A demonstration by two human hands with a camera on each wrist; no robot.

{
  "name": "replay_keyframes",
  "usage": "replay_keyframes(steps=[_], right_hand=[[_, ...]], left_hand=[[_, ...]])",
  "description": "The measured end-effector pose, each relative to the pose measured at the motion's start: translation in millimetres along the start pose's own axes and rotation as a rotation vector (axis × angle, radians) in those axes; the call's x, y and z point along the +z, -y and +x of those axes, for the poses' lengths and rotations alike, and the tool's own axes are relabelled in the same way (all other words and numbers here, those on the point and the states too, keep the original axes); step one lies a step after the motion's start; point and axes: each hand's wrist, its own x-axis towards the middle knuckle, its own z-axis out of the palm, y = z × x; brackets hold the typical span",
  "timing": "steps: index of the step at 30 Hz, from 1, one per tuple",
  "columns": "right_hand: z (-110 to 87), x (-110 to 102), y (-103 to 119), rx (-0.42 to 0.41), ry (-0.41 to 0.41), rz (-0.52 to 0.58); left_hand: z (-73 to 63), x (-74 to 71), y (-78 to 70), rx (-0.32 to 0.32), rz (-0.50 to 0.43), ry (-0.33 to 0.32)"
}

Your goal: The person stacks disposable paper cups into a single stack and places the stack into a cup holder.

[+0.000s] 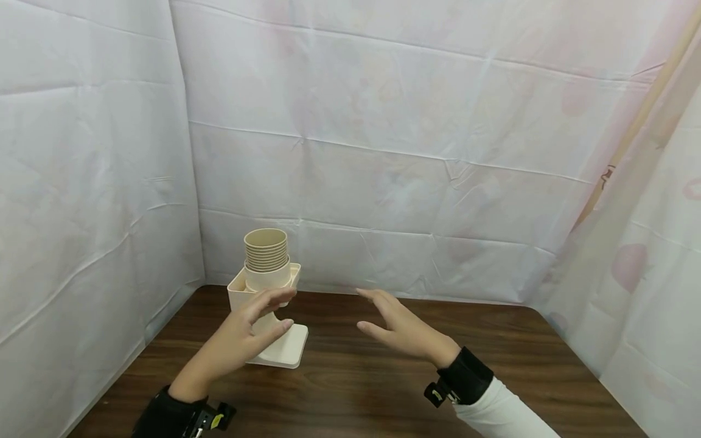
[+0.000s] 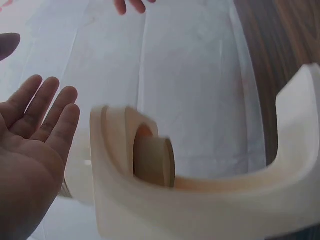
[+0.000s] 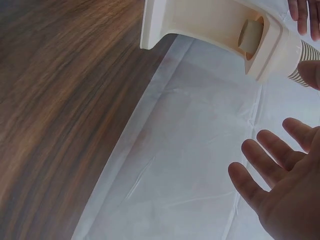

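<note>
A cream cup dispenser [image 1: 288,345] stands on the table's left side, with a ribbed stack of beige cups [image 1: 266,250] rising from its top. In the right wrist view the lowest cup [image 3: 250,36] pokes out beneath the holder. My left hand [image 1: 238,340] hovers in front of the dispenser and hides part of its column; its fingers are extended and hold nothing. In the left wrist view the dispenser [image 2: 210,210] lies beside that hand, with a gap at the fingers. My right hand [image 1: 408,328] is raised over the table, palm towards the left hand, fingers extended and holding nothing.
The dark wood table [image 1: 361,389] runs back to a white curtain [image 1: 383,182]. Another curtain [image 1: 82,182] hangs along the left, close to the dispenser. Black bands with small cameras sit on both wrists [image 1: 465,376].
</note>
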Motion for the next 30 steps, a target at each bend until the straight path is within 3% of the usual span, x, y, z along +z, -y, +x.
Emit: replay_keyframes(steps=[8, 14, 23, 30], right_hand=[[-24.0, -2.4, -9.1, 0.029, -0.004, 0.017], [-41.0, -5.4, -17.8, 0.081, -0.05, 0.002], [-66.7, -1.9, -27.8, 0.077, -0.13, -0.2], [-82.8, 6.0, -32.8, 0.108, -0.164, -0.299]], left_hand=[[1.5, 18.5, -5.0, 0.023, 0.068, 0.025], [4.7, 31.8, -1.1, 0.121, 0.131, 0.01], [5.2, 57.3, 1.7, 0.066, 0.209, 0.156], [2.4, 77.3, 7.1, 0.069, 0.437, 0.183]])
